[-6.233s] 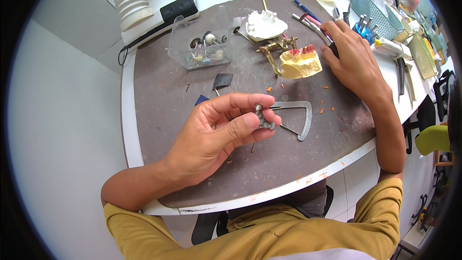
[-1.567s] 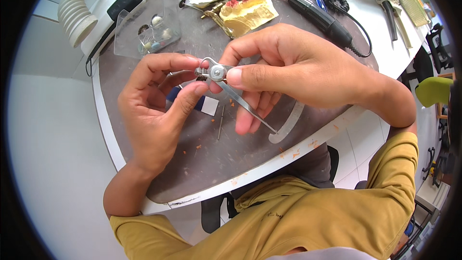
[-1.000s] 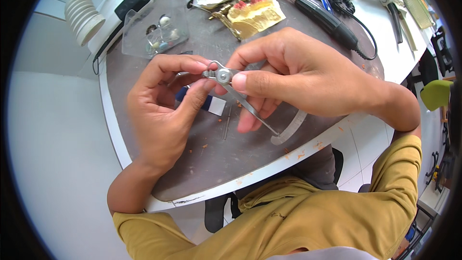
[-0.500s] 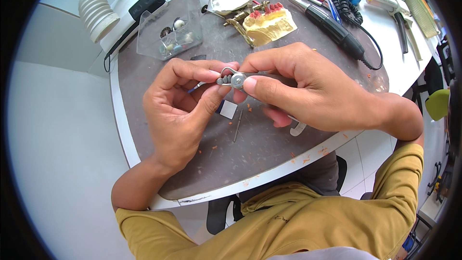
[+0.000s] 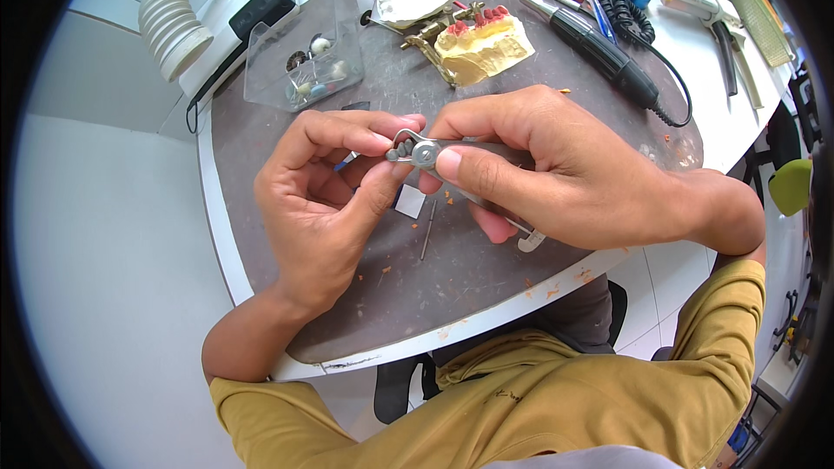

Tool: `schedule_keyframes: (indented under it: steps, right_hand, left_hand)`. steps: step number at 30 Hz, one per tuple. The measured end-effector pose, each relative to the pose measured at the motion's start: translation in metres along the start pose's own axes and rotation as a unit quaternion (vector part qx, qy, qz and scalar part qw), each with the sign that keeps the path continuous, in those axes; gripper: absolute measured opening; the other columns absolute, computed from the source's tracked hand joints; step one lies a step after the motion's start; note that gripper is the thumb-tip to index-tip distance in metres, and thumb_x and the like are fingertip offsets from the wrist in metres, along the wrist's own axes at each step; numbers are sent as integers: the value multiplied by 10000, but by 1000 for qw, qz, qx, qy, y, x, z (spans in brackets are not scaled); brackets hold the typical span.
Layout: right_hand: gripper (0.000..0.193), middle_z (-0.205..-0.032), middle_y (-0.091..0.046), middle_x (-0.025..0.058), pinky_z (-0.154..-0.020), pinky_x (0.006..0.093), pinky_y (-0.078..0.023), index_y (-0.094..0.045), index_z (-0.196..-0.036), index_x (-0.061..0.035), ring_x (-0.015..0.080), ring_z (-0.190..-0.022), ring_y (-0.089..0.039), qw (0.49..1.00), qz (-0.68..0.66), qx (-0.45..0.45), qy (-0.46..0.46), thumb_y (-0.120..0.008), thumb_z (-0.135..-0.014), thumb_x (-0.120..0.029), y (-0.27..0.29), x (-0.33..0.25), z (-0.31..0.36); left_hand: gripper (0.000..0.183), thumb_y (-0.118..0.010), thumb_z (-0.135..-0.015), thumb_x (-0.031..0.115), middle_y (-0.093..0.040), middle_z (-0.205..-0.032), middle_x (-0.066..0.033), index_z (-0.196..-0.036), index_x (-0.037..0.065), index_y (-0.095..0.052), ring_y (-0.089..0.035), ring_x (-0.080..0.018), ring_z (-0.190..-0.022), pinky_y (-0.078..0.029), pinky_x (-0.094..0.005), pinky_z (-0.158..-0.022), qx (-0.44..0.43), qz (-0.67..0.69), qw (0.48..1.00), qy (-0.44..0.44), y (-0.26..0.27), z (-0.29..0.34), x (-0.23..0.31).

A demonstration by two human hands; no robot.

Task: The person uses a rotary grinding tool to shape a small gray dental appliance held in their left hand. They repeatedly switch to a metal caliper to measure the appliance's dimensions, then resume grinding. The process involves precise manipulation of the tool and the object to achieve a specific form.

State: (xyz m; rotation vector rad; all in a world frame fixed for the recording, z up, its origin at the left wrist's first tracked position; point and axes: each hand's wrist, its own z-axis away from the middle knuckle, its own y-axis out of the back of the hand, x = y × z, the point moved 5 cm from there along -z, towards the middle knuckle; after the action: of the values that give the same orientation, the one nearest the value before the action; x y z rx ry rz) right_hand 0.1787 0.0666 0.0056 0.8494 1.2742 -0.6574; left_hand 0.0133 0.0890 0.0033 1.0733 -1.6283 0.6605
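Pinches a small grey lumpy piece (image 5: 401,152) between the thumb and fingertips of the left hand (image 5: 317,208), holding it between the curved beaks of a metal caliper (image 5: 425,155); cannot tell the exact contact at the tips. Grips the caliper firmly by its pivot in the right hand (image 5: 556,165), thumb on top, fingers curled beneath, scale end jutting out below. Bends both elbows outward, bringing the fingertips almost together above the brown worktop (image 5: 382,321). Wears a mustard shirt (image 5: 565,373) with a small dark marking, too small to read. Has a thin metal rod (image 5: 429,230) just below the grip, a yellow dental model (image 5: 486,52) beyond it, a clear box (image 5: 258,78) farther left, and a black handpiece (image 5: 604,56) farther right.
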Motion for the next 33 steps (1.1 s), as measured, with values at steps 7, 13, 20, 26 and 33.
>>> schedule_keyframes:
  steps: [7,13,20,26,33]
  right_hand:
    - [258,-608,-585,20,-488,201,-420,-588,-932,13,41,-525,-518,999,-29,-3,-13,-456,-986,-201,1,1,0]
    - [267,-618,-597,26,-489,209,-442,-587,-926,7,42,-527,-526,997,-66,-2,-34,-464,-979,-224,2,5,0]
    - [285,-653,-627,73,-574,253,-491,-605,-958,55,106,-595,-592,997,-61,-4,-54,-453,-928,-184,2,-1,4]
    - [299,-655,-643,100,-601,280,-508,-616,-946,85,145,-607,-622,997,-57,-6,-52,-453,-900,-162,2,-1,4]
    - [205,-593,-599,25,-475,219,-437,-599,-928,2,54,-526,-554,997,53,36,50,-491,-961,-170,2,-3,1]
  left_hand:
    - [216,-622,-829,-101,-607,-1082,-166,-989,2,-522,-608,-212,-1058,-536,-296,-859,8,-39,999,-10,0,-1,0]
    - [258,-632,-823,-95,-577,-1127,-156,-1028,3,-508,-589,-192,-1064,-527,-290,-889,0,-62,998,-15,-1,-2,-3]
    - [243,-649,-826,-74,-573,-1119,-150,-1015,5,-518,-582,-200,-1086,-531,-298,-889,4,-62,998,-26,1,-2,-3]
    - [210,-647,-825,-82,-578,-1101,-140,-979,6,-536,-582,-214,-1093,-530,-308,-899,1,-62,997,-37,1,-2,-4]
    - [209,-640,-819,-104,-579,-1088,-131,-973,6,-551,-578,-227,-1105,-530,-304,-884,2,-33,998,-46,2,-1,-1]
